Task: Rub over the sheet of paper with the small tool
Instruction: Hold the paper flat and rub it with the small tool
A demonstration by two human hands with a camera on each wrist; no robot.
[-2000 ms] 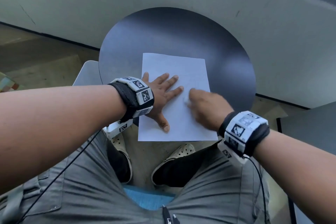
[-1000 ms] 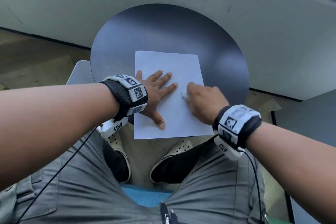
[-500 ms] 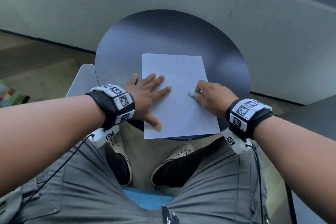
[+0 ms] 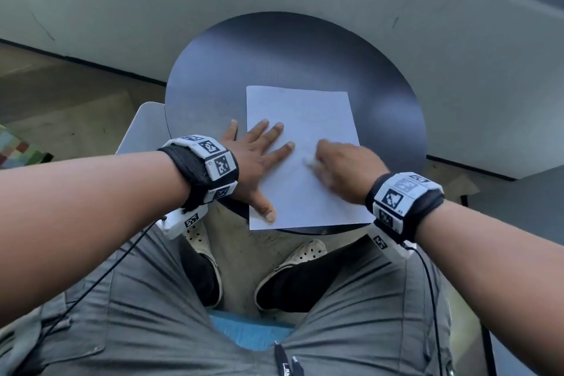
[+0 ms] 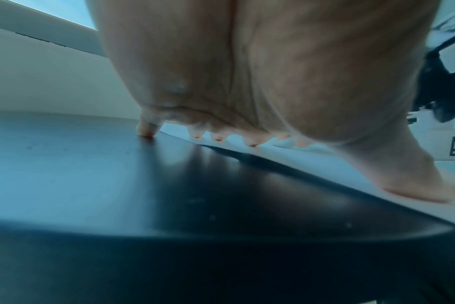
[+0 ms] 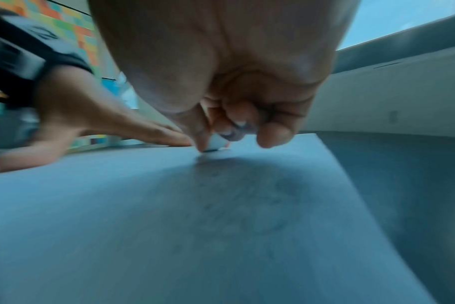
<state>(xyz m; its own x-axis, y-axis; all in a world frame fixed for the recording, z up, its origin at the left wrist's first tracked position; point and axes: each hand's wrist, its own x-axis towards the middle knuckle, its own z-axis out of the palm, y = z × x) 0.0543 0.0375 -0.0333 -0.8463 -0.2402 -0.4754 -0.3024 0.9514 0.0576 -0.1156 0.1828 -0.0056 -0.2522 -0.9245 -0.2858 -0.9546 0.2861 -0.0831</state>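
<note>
— Where's the paper (image 4: pixel 300 143)?
— On the near side of the round table (image 4: pixel 293 49), left hand (image 4: pixel 256 159) spread flat along its left edge
— And the right hand (image 4: pixel 345 168)?
— Pinching a small white eraser (image 6: pixel 217 142), tip touching the sheet

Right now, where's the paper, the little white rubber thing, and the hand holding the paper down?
paper (image 4: pixel 308 113), head view, bare upper middle.
small tool (image 6: pixel 217 142), right wrist view, white side.
left hand (image 4: pixel 253 159), head view, back.

White sheet of paper (image 4: pixel 300 119) on a dark grey-black round table (image 4: pixel 305 49). Small white tool (image 6: pixel 217 142) on the paper. Black wristbands (image 4: pixel 195 174) beside the table, with black-and-white square markers. Grey trousers (image 4: pixel 152 314) below the table.
</note>
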